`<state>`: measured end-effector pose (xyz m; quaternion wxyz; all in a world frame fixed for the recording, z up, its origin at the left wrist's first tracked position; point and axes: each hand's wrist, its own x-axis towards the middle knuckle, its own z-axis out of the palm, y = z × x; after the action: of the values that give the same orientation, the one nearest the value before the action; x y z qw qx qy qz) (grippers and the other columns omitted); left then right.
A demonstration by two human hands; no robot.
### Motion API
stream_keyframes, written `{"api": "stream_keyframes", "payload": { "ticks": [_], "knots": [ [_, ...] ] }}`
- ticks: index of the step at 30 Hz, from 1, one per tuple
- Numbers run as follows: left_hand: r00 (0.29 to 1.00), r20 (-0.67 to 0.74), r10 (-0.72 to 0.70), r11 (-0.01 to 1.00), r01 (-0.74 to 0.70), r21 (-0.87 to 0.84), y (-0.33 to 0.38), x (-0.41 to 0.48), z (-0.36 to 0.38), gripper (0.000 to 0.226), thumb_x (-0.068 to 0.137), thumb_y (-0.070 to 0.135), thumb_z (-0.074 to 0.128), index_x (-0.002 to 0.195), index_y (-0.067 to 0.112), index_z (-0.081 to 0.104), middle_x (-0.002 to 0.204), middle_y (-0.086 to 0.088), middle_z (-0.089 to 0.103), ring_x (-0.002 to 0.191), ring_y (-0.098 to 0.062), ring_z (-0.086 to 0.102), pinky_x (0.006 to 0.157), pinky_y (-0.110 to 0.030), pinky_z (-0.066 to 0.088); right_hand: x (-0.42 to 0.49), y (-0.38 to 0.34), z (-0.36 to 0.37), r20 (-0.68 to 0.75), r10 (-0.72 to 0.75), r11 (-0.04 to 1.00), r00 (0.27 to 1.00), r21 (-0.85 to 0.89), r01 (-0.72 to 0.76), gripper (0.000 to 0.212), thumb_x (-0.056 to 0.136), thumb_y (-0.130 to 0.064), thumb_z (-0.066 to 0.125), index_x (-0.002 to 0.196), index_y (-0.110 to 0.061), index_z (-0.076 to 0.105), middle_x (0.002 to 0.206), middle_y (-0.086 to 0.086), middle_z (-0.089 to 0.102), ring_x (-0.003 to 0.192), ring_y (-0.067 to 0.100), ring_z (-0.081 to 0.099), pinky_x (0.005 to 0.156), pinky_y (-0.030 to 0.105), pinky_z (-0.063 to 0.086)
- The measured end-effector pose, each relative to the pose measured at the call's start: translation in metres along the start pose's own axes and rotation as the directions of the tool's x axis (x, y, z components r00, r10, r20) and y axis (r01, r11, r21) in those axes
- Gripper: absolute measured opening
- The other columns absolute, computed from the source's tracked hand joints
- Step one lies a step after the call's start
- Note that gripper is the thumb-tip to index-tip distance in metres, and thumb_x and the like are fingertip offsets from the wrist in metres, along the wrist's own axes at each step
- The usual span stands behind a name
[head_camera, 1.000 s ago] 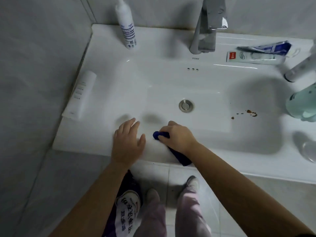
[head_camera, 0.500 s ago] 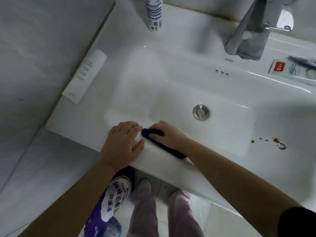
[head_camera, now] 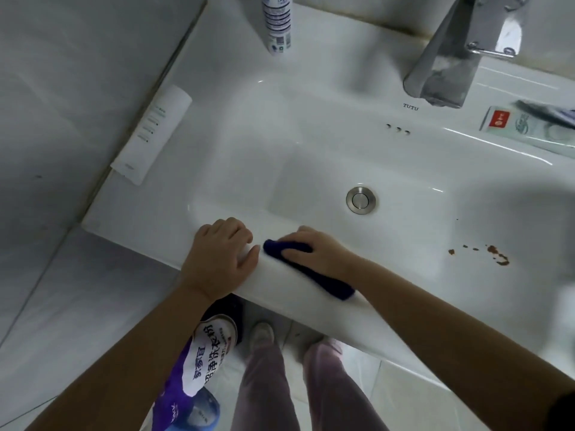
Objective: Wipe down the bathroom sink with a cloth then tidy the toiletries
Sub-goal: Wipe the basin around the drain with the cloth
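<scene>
The white sink (head_camera: 311,113) fills most of the view, its round metal drain (head_camera: 361,200) set in the flat bottom of the basin. The left hand (head_camera: 222,256) grips the front rim, its fingers curled over the edge into the basin and the thumb lying along the lip. Just beside it, nearly touching, the right hand (head_camera: 314,253) holds a dark blue cloth (head_camera: 331,286) pressed against the same front rim. Its fingers are bent over the cloth, and the thumb seems to pinch it from below, though that part is hard to make out. The cloth pokes out past the fingertips and trails back under the wrist. A patch of brown spots (head_camera: 494,253) marks the right slope of the basin, well apart from the cloth. A white tube (head_camera: 152,135) lies on the left ledge, a bottle (head_camera: 277,23) stands at the back, and a toothpaste tube (head_camera: 529,126) lies right of the tap (head_camera: 448,57). A purple and white bag (head_camera: 202,362) sits on the floor below.
</scene>
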<state>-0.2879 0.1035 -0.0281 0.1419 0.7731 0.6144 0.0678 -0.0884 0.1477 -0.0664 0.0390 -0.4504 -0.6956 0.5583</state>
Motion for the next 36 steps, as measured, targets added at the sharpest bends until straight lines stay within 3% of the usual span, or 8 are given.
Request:
{"api": "stream_keyframes", "payload": {
  "ticks": [7,13,17,23,28,30,32,36],
  "knots": [
    [1.0,0.013,0.025,1.0,-0.025,0.001,0.001,-0.001,-0.002,0.036,0.084,0.031,0.037,0.071,0.005,0.059,0.074,-0.009,0.059,0.065,-0.027,0.053,0.065,-0.038,0.044,-0.131,0.06,-0.046,-0.217,0.4,0.877,0.891,-0.19,-0.44,0.023,0.091,-0.032,0.052,0.111,-0.026,0.062,0.094,-0.007,0.051,0.095,0.018,0.054,0.08,0.025,0.035],
    [0.998,-0.004,0.058,0.998,-0.058,0.025,0.001,0.0,-0.002,0.038,0.083,0.031,0.036,0.066,0.004,0.058,0.068,-0.01,0.058,0.061,-0.029,0.053,0.06,-0.037,0.043,-0.06,-0.025,0.025,-0.499,0.173,0.887,0.849,-0.297,-0.355,0.026,0.09,-0.036,0.047,0.106,-0.021,0.063,0.1,0.004,0.052,0.083,0.025,0.056,0.063,0.029,0.037],
    [0.997,-0.049,0.065,0.996,-0.062,0.056,-0.001,-0.002,0.002,0.035,0.082,0.028,0.039,0.062,0.005,0.056,0.064,-0.011,0.057,0.059,-0.031,0.053,0.057,-0.037,0.04,-0.101,-0.036,0.05,-0.733,0.015,0.894,0.68,-0.295,-0.338,0.02,0.083,-0.023,0.062,0.1,-0.012,0.067,0.086,0.011,0.055,0.073,0.03,0.056,0.049,0.031,0.043],
    [0.996,-0.083,0.035,0.999,-0.036,-0.003,-0.003,-0.003,0.007,0.037,0.079,0.034,0.036,0.07,0.01,0.063,0.074,-0.008,0.061,0.074,-0.033,0.056,0.07,-0.038,0.04,-0.143,-0.018,0.055,-0.931,0.219,0.797,0.294,-0.003,-0.604,0.016,0.08,-0.011,0.064,0.094,-0.004,0.068,0.086,0.018,0.054,0.072,0.038,0.054,0.052,0.03,0.034],
    [0.989,-0.132,-0.066,0.975,0.036,-0.22,-0.008,-0.006,0.003,0.017,0.083,0.019,0.055,0.09,0.008,0.066,0.095,-0.012,0.063,0.092,-0.036,0.052,0.082,-0.042,0.04,-0.066,-0.075,0.1,-0.812,-0.024,0.9,0.583,-0.271,-0.341,0.023,0.086,-0.022,0.055,0.102,-0.008,0.063,0.095,0.015,0.055,0.078,0.034,0.052,0.052,0.037,0.045],
    [0.99,-0.127,-0.056,0.968,0.023,-0.251,0.001,-0.006,0.0,0.013,0.085,0.014,0.059,0.095,0.01,0.065,0.1,-0.01,0.063,0.097,-0.034,0.051,0.085,-0.04,0.038,-0.085,-0.066,0.097,-0.801,-0.095,0.888,0.591,-0.336,-0.313,0.022,0.083,-0.021,0.062,0.1,-0.007,0.064,0.089,0.015,0.057,0.07,0.033,0.054,0.047,0.033,0.043],
    [0.993,-0.111,0.029,0.969,-0.055,-0.239,0.022,-0.007,0.002,0.013,0.084,0.013,0.06,0.096,0.01,0.065,0.101,-0.008,0.063,0.098,-0.032,0.05,0.085,-0.038,0.035,-0.13,-0.039,0.089,-0.862,-0.04,0.879,0.505,-0.271,-0.393,0.024,0.077,-0.016,0.07,0.098,-0.004,0.066,0.083,0.017,0.059,0.066,0.034,0.056,0.045,0.033,0.044],
    [0.976,-0.017,0.218,0.942,-0.215,-0.259,0.079,-0.01,0.016,0.017,0.083,0.015,0.061,0.098,0.009,0.065,0.101,-0.008,0.064,0.098,-0.031,0.053,0.085,-0.036,0.036,-0.227,0.025,0.06,-0.973,0.206,0.771,0.102,0.097,-0.63,0.026,0.082,-0.01,0.065,0.106,-0.001,0.065,0.09,0.023,0.055,0.076,0.041,0.056,0.054,0.037,0.041]
  ]
}}
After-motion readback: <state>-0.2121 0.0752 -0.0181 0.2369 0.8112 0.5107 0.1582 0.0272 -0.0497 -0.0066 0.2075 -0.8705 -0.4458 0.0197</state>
